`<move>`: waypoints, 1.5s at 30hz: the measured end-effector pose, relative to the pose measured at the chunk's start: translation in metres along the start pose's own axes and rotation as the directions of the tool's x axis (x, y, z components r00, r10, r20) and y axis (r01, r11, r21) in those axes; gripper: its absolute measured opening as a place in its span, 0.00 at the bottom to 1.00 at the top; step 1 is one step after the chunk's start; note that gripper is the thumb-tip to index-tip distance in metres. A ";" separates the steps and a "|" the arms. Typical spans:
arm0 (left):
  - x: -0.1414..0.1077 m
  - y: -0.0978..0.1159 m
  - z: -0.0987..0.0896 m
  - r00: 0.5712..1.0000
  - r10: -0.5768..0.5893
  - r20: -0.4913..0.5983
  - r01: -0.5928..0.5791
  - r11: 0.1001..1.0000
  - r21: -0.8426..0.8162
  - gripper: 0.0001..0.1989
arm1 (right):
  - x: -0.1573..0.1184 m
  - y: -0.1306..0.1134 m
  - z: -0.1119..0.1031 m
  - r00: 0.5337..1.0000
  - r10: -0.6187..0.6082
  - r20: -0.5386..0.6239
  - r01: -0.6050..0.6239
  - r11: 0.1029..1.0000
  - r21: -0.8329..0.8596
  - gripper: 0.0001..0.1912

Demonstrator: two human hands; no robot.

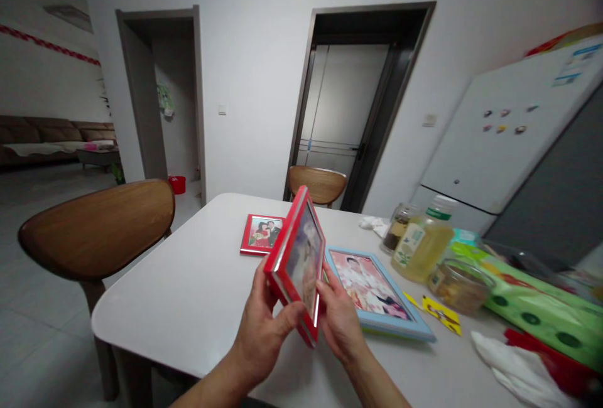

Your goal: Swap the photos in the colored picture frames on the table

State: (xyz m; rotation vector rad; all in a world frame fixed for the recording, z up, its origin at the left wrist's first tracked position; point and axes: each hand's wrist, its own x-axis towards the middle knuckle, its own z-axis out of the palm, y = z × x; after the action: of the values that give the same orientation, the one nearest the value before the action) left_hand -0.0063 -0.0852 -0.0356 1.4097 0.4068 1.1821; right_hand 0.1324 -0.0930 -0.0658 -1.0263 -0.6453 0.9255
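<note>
A red picture frame (301, 263) is held up on edge above the table, its picture side turned to the right. My left hand (264, 326) grips its lower left side, thumb on the front edge. On the picture side, my right hand (338, 314) holds the lower right part with fingers against it. Behind it, a smaller red frame (262, 234) with a photo of two people lies on the table. To the right of my right hand lies a light blue frame (377, 292) with a photo, face up.
On the white table (174, 295), a bottle of yellowish liquid (424, 241), a dark-filled jar (398, 229), a clear container (459, 285), yellow packets (441, 315), green packaging (541, 307) and white tissue (522, 367) crowd the right side. Wooden chairs (101, 229) stand left and behind.
</note>
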 end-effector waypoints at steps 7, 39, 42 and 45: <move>0.027 -0.043 0.044 0.984 -0.123 0.126 0.121 0.992 0.021 0.33 | 0.044 -0.060 -0.111 0.979 -0.055 -0.196 -0.055 0.853 -0.519 0.29; 0.095 -0.092 -0.057 0.947 -0.304 0.109 -0.066 0.148 0.987 0.30 | 0.050 0.039 -0.014 0.899 -0.186 0.396 0.422 0.124 -0.898 0.21; 0.053 -0.075 -0.047 0.949 -0.290 0.123 -0.087 0.133 0.987 0.28 | 0.050 0.051 -0.013 0.931 -0.139 0.339 0.349 0.053 -0.936 0.21; 0.006 -0.059 -0.041 0.956 -0.246 0.160 -0.120 0.171 0.978 0.30 | 0.043 0.055 -0.017 0.937 -0.125 0.328 0.333 0.021 -0.943 0.22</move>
State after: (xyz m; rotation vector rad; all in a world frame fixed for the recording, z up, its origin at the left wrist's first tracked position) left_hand -0.0143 -0.0441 -0.0942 2.6549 1.1794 0.4686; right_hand 0.1479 -0.0507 -0.1218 -2.0325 -1.7032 0.0485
